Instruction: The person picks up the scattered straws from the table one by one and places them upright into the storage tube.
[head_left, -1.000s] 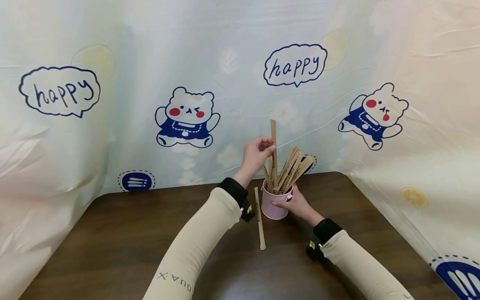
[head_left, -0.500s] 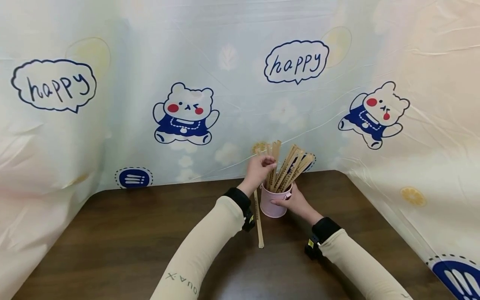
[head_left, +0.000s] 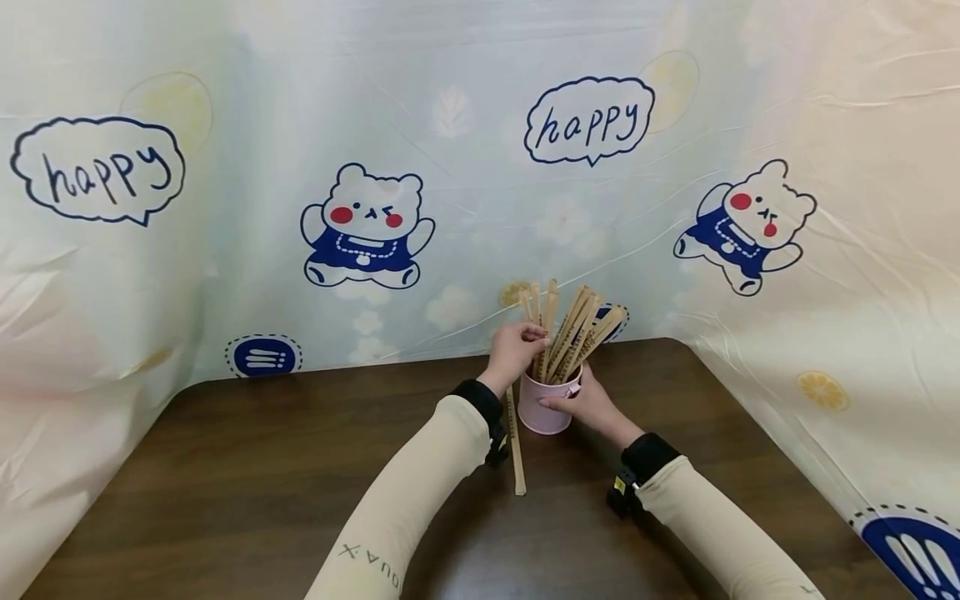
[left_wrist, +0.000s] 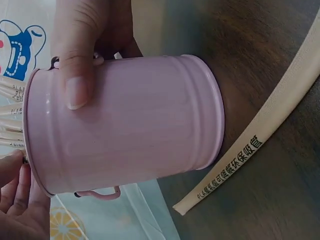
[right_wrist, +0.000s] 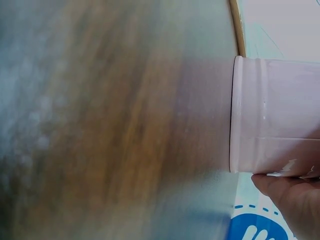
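Observation:
A small pink bucket (head_left: 546,410) stands upright on the table, holding several paper-wrapped straws (head_left: 573,333) that fan out above its rim. My left hand (head_left: 517,354) is at the rim's left side, pinching a straw between thumb and fingertips; those fingertips show at the lower left of the left wrist view. With its thumb across the front wall, my right hand (head_left: 592,404) grips the bucket from the right; its other fingers are mostly hidden. One loose wrapped straw (left_wrist: 250,140) lies on the table left of the bucket, partly covered by my left wrist in the head view.
The brown wooden table (head_left: 300,475) has its back edge just behind the bucket. A printed curtain (head_left: 465,200) with bears and "happy" bubbles hangs behind and at both sides.
My left hand has lowered a tall straw down into the bucket, so its top now sits level with the others. The right hand keeps its grip on the bucket.

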